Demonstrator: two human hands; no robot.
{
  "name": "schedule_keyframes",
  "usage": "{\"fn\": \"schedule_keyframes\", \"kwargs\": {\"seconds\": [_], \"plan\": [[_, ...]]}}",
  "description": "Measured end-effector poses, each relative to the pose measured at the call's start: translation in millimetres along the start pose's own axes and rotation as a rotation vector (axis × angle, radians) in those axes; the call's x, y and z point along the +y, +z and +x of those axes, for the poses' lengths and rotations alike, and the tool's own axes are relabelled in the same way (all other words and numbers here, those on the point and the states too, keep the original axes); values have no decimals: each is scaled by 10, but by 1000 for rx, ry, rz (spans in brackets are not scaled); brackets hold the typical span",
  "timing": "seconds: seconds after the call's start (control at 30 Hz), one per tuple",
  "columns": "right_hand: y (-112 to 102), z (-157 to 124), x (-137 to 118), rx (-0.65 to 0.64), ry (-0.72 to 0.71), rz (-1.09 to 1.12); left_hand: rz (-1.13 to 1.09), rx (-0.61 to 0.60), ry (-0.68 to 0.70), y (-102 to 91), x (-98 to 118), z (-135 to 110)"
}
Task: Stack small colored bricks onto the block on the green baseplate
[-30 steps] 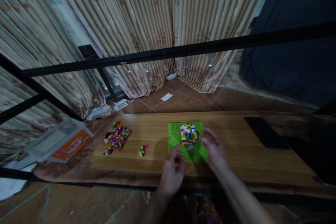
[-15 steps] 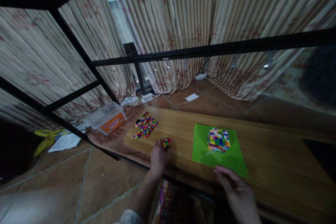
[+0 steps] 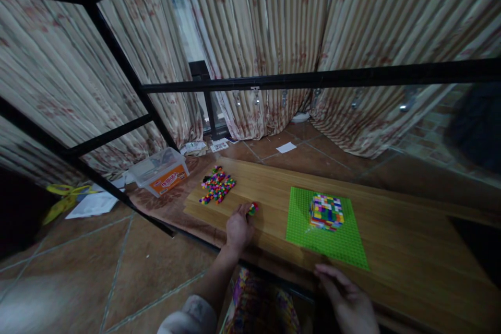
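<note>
My left hand (image 3: 239, 228) is over the wooden board, its fingers curled against a small cluster of coloured toy bricks (image 3: 253, 209). The hand partly hides these bricks. A loose heap of small bricks (image 3: 217, 186) lies farther left. To the right, a green studded baseplate (image 3: 305, 242) carries a multicoloured block built of bricks (image 3: 326, 212). Below the baseplate's near edge is my right hand (image 3: 346, 297), its thumb and forefinger drawn together at the tips. Whatever might be between them is too small to make out.
The wooden board (image 3: 270, 180) sits on a brown cloth. A clear plastic box with an orange label (image 3: 168, 181) stands at the left. A black metal rail (image 3: 297, 81) crosses in front of the curtains. A dark flat thing (image 3: 472, 245) lies at the right.
My left hand has shifted slightly away from me and to the right, and the small brick cluster with it. My right hand has drawn back a little towards me.
</note>
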State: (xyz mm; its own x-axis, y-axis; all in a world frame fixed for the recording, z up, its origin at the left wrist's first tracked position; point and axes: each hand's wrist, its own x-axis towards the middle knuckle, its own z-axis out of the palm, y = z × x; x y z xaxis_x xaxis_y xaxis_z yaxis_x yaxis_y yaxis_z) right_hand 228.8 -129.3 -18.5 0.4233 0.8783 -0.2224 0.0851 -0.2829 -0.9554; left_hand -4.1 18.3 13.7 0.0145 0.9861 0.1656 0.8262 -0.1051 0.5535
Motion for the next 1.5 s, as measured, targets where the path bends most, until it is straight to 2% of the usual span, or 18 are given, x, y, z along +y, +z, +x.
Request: {"fn": "schedule_keyframes", "kwargs": {"seconds": [0.2,0.33,0.4,0.5,0.6,0.77,0.9,0.97,1.07,1.23,1.33,1.43,1.5], "plan": [[-34,40,156,-38,33,13,6,-36,25,18,54,22],[-56,53,196,-25,24,44,3,-10,24,30,78,47],[-56,54,183,-44,26,44,-75,24,23,21,93,63],[-4,42,93,-66,5,13,-440,81,-60,-1,165,65],[135,18,-133,-34,-115,-14,-840,72,-197,-28,335,-8],[384,53,-669,-120,-322,-17,-1348,-192,-410,-139,727,-283],[435,146,-935,-167,-487,-18,-1468,-331,-451,-231,923,-401],[433,189,-971,-199,-522,-13,-1453,-360,-449,-214,944,-391],[434,255,-892,-183,-521,-11,-1371,-350,-446,-72,876,-326],[388,303,-536,-70,-447,-81,-1098,-214,-421,278,577,-256],[302,278,-387,-38,-405,-118,-872,-153,-281,351,409,-241],[227,254,-344,-31,-373,-128,-527,-24,-70,289,322,-167],[198,243,-334,-46,-351,-129,-294,13,36,214,300,-86]]}}
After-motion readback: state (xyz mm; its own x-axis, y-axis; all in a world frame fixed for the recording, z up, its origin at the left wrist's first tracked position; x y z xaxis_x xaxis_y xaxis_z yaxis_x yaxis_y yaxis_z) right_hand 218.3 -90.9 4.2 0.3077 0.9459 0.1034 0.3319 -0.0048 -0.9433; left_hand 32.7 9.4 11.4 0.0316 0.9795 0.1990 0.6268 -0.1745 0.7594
